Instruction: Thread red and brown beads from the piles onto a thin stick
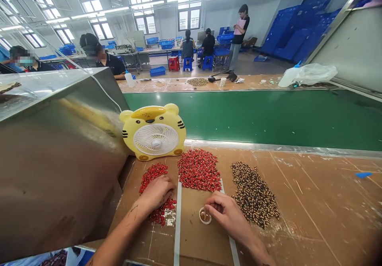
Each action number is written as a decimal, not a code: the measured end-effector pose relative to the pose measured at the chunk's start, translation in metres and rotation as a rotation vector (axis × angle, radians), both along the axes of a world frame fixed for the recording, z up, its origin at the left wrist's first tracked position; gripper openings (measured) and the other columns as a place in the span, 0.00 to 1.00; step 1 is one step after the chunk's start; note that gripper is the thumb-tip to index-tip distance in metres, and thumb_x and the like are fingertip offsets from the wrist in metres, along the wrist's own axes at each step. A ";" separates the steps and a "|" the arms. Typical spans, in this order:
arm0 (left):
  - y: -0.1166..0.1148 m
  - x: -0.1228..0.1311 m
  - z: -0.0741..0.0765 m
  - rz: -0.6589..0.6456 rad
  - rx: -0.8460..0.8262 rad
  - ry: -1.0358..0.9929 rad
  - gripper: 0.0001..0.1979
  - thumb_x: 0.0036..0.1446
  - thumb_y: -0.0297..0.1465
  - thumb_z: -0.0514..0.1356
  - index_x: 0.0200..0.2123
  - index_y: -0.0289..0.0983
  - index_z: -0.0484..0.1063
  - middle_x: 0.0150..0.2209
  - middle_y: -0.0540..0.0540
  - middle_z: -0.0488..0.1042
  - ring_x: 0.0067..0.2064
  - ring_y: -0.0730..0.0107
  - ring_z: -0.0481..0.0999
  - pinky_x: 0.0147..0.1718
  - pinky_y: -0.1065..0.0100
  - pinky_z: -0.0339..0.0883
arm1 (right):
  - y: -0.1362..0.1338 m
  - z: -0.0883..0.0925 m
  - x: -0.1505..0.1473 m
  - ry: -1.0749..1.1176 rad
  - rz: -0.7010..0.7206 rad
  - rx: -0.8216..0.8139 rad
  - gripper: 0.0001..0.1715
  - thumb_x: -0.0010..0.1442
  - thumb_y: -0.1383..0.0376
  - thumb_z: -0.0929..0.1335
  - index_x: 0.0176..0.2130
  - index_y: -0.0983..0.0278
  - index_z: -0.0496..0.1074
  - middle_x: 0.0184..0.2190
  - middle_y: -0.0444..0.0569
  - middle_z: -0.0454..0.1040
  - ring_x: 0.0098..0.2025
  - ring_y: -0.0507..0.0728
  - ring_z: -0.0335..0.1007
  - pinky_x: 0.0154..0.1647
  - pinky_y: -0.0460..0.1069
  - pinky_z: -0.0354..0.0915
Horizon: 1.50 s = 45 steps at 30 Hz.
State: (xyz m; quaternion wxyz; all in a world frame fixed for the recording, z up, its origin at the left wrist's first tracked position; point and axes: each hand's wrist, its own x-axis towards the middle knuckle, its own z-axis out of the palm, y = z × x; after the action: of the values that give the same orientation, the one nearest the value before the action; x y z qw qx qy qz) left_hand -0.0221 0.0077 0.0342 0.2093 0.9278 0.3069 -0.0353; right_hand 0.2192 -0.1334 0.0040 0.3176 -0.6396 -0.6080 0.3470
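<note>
My left hand (156, 194) lies palm down among small red beads (153, 176), with its fingers curled over the pile. A larger heap of red beads (199, 170) sits just beyond it. My right hand (223, 214) is pinched over a small round cup (205, 216) holding brown liquid, and a thin stick (205, 203) seems to rise from the cup to its fingertips. To the right lies a heap of dark, tan-striped beads (253, 194). All of these rest on a scuffed cardboard-covered bench (313, 206), and a white tape strip (178, 222) runs between my hands.
A yellow tiger-shaped fan (153, 132) stands by a stainless steel hood (56, 150) on the left. A green conveyor belt (253, 118) runs behind the bench. Beyond it are another bench, seated co-workers, a standing person and stacked blue crates (298, 31).
</note>
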 end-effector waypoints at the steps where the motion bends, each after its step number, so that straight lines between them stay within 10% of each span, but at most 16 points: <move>1: 0.000 0.002 -0.002 -0.004 0.016 0.007 0.12 0.59 0.22 0.55 0.32 0.37 0.78 0.36 0.41 0.78 0.41 0.57 0.76 0.41 0.65 0.64 | 0.001 0.000 -0.001 -0.006 0.010 -0.003 0.10 0.63 0.64 0.68 0.31 0.63 0.76 0.29 0.45 0.72 0.31 0.55 0.67 0.33 0.48 0.61; 11: 0.004 0.006 -0.009 0.016 -0.057 -0.175 0.14 0.64 0.27 0.52 0.37 0.37 0.80 0.36 0.41 0.77 0.38 0.62 0.75 0.38 0.68 0.65 | 0.003 -0.002 -0.001 -0.010 0.054 0.024 0.03 0.61 0.65 0.70 0.36 0.62 0.76 0.29 0.43 0.70 0.32 0.53 0.66 0.33 0.46 0.61; 31: -0.013 0.041 -0.030 0.427 -1.037 -1.028 0.07 0.50 0.32 0.69 0.30 0.34 0.81 0.33 0.44 0.78 0.34 0.66 0.78 0.38 0.67 0.70 | -0.010 -0.003 0.007 -0.299 0.262 0.270 0.14 0.68 0.66 0.64 0.31 0.63 0.73 0.29 0.48 0.68 0.33 0.56 0.64 0.33 0.48 0.58; 38: -0.019 0.035 -0.045 0.437 -1.085 -1.059 0.07 0.50 0.34 0.69 0.27 0.35 0.82 0.33 0.44 0.78 0.27 0.71 0.76 0.29 0.69 0.71 | -0.005 -0.006 0.004 -0.281 0.248 0.275 0.16 0.69 0.65 0.63 0.32 0.64 0.74 0.28 0.48 0.68 0.32 0.55 0.64 0.33 0.48 0.58; 45: -0.017 0.033 -0.047 0.425 -1.043 -1.011 0.07 0.49 0.33 0.69 0.30 0.35 0.84 0.39 0.38 0.80 0.40 0.60 0.79 0.43 0.62 0.73 | 0.000 0.004 0.004 -0.263 0.291 0.229 0.17 0.70 0.62 0.62 0.32 0.64 0.74 0.28 0.48 0.69 0.33 0.55 0.65 0.32 0.48 0.59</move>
State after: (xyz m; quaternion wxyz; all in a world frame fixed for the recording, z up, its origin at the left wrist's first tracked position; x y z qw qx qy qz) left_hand 0.0113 -0.0097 -0.0123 0.7386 0.5327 0.2893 0.2951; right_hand 0.2230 -0.1337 0.0078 0.2530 -0.5446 -0.7653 0.2315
